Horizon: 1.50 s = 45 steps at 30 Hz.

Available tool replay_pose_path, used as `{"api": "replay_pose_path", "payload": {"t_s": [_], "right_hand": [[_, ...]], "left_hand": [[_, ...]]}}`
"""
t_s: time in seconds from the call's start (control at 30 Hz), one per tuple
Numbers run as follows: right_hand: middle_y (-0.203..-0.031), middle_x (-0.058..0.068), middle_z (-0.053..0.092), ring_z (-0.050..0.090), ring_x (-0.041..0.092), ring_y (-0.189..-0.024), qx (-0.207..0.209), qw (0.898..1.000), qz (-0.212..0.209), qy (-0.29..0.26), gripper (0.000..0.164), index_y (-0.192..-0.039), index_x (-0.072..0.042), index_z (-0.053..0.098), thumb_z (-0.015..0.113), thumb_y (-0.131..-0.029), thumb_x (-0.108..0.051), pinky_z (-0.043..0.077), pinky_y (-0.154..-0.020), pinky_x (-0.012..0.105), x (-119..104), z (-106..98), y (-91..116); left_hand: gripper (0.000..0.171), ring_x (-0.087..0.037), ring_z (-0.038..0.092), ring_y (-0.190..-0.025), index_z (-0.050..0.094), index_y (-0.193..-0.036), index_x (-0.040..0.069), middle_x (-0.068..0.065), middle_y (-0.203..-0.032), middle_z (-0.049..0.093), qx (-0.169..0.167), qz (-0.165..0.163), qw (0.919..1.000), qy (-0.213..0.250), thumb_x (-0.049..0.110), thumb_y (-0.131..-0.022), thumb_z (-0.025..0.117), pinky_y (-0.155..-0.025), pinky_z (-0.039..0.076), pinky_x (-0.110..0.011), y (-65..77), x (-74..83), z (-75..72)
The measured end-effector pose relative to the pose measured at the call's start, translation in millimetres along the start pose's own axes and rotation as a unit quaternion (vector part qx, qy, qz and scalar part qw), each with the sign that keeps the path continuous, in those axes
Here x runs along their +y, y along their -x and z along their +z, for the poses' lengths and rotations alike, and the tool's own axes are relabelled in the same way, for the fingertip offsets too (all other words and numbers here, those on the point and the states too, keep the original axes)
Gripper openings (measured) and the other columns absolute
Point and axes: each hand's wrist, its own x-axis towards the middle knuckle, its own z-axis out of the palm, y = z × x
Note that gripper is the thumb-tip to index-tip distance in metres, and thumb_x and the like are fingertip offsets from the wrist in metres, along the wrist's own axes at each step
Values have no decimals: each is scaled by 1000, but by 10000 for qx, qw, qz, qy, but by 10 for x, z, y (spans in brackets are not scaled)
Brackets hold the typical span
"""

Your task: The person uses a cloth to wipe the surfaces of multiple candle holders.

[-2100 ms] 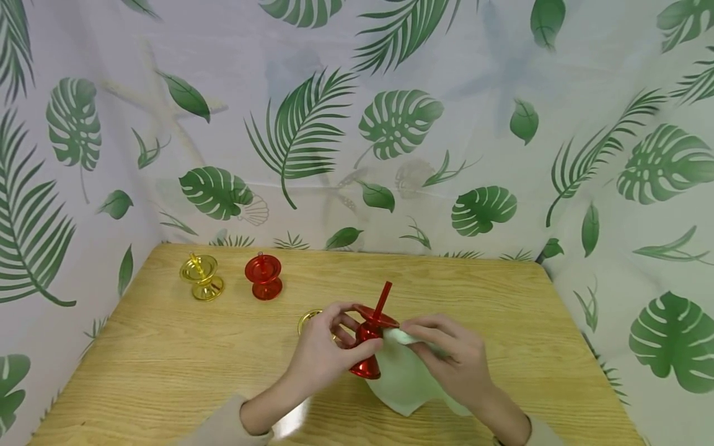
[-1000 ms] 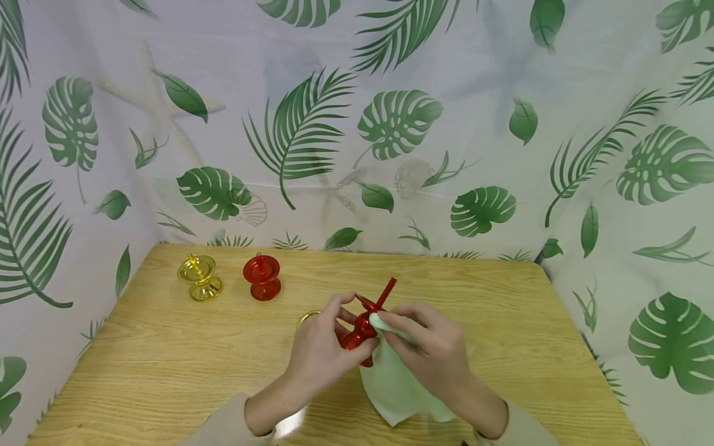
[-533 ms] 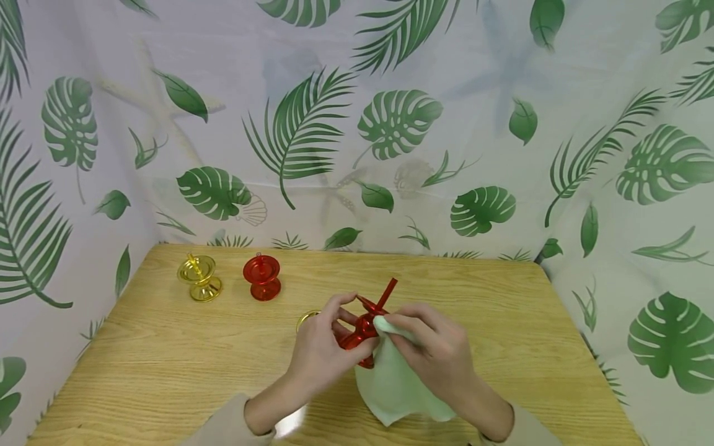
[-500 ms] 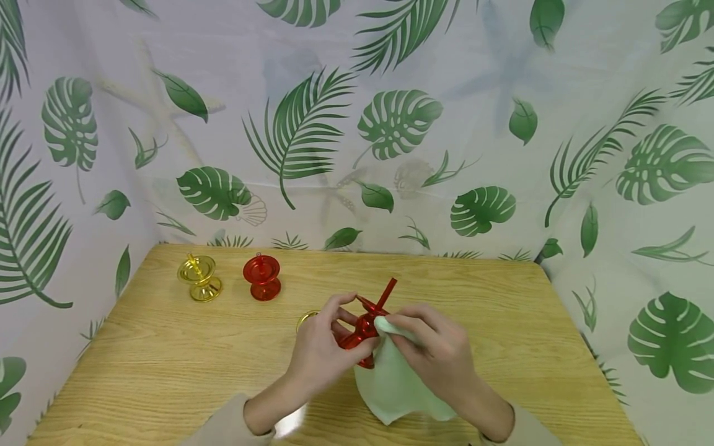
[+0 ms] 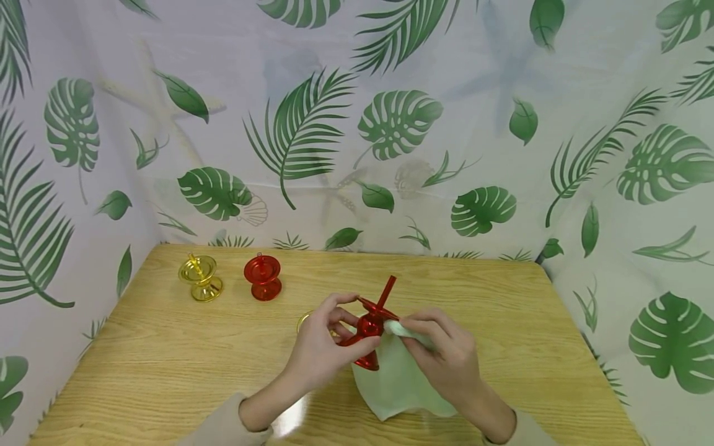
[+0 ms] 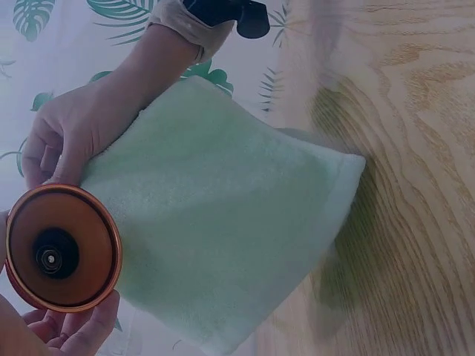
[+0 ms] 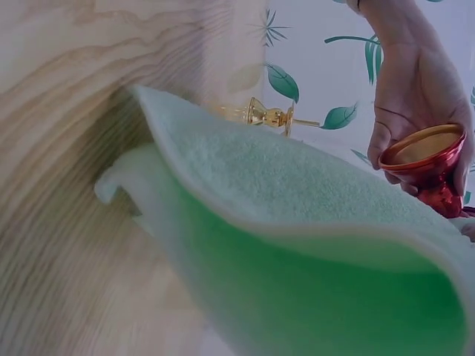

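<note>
My left hand (image 5: 322,347) grips a shiny red candle holder (image 5: 368,326) by its stem and base, fingers behind and thumb in front. The holder leans above the table, its thin red rod pointing up and slightly right. In the left wrist view the hollow underside of its round base (image 6: 93,256) faces the camera. My right hand (image 5: 450,356) pinches a pale green cloth (image 5: 393,387), with a bunched end right at the underside of the holder's dish. The rest of the cloth hangs below the hands, hiding part of the table.
On the wooden table (image 5: 184,365), a gold candle holder (image 5: 205,279) and a second red candle holder (image 5: 263,277) stand at the back left. Another gold candle holder (image 7: 273,117) is mostly hidden behind my left hand in the head view. Leaf-printed sheeting (image 5: 334,124) surrounds the table.
My right hand has drawn slightly right, taking the bunched cloth from the holder's stem to beneath its dish edge. The red holder has turned a little, showing more of its stem.
</note>
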Motion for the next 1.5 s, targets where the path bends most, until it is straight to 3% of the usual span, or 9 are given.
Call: {"api": "replay_pose_path", "payload": {"t_s": [0.3, 0.57, 0.7, 0.9, 1.0, 1.1, 1.33, 1.4, 1.5], "right_hand": [[-86, 12, 72, 71, 21, -69, 10, 9999, 95, -93, 31, -91, 2, 77, 68, -104, -25, 59, -75, 13, -13, -13, 41], [-88, 10, 73, 72, 20, -70, -184, 9992, 321, -163, 28, -95, -1, 79, 69, -103, -26, 60, -72, 16, -137, -13, -105], [-88, 10, 74, 71, 20, -69, -336, 9984, 451, -62, 30, -96, -2, 80, 67, -104, -28, 59, -67, 18, -174, 23, -194], [-86, 9, 72, 67, 18, -64, -587, 9965, 539, 234, 32, -98, -4, 81, 64, -105, -30, 56, -59, 22, -167, 110, -264], [-86, 8, 71, 65, 17, -62, -672, 9957, 534, 336, 30, -98, -5, 81, 65, -105, -29, 55, -57, 23, -163, 129, -274], [-86, 7, 71, 66, 16, -62, -749, 9949, 552, 387, 30, -98, -5, 80, 65, -105, -30, 55, -57, 23, -167, 118, -271], [-88, 7, 74, 71, 17, -67, -823, 9939, 679, 261, 34, -97, -5, 78, 62, -105, -33, 60, -64, 22, -166, 45, -226], [-90, 7, 75, 73, 19, -71, -828, 9936, 715, 279, 27, -99, -5, 79, 68, -102, -29, 61, -68, 22, -155, 18, -198], [-94, 8, 77, 77, 21, -76, -842, 9923, 803, 419, 20, -103, -3, 79, 86, -87, -13, 62, -73, 22, -132, -29, -154]], "left_hand": [[66, -12, 67, -78, 61, -140, 9, -11, -100, 78, 35, 23, 9999, -102, 21, -82, 90, -73, 57, -23, 10, 3, 15], [63, -8, 70, -75, 62, -136, 11, -5, -100, 79, 385, 397, 9944, -900, 25, -82, 90, -66, 57, -20, 29, 31, 56], [61, -11, 74, -72, 62, -135, 8, -3, -97, 79, 643, 816, 9826, -1537, 22, -82, 88, -62, 55, -19, 16, 36, 89], [58, -11, 75, -69, 64, -132, 7, -1, -93, 80, 1011, 1331, 9503, -2626, 20, -81, 87, -62, 54, -20, -12, 16, 132], [57, -10, 75, -69, 66, -131, 7, 0, -93, 81, 1094, 1439, 9417, -2837, 20, -80, 87, -63, 54, -22, -19, 4, 140], [58, -10, 75, -70, 67, -132, 8, -1, -94, 80, 1102, 1398, 9436, -2793, 20, -79, 88, -64, 54, -22, -25, 1, 134], [63, -12, 76, -75, 65, -138, 11, -2, -99, 80, 1114, 1133, 9562, -2458, 22, -81, 90, -66, 55, -22, -47, 3, 83], [64, -12, 76, -76, 65, -139, 12, -2, -100, 80, 1161, 1112, 9581, -2372, 22, -81, 90, -67, 56, -23, -52, 5, 66], [65, -12, 76, -79, 65, -138, 13, -1, -101, 81, 1246, 1171, 9592, -2253, 23, -80, 92, -69, 57, -24, -58, 15, 38]]}}
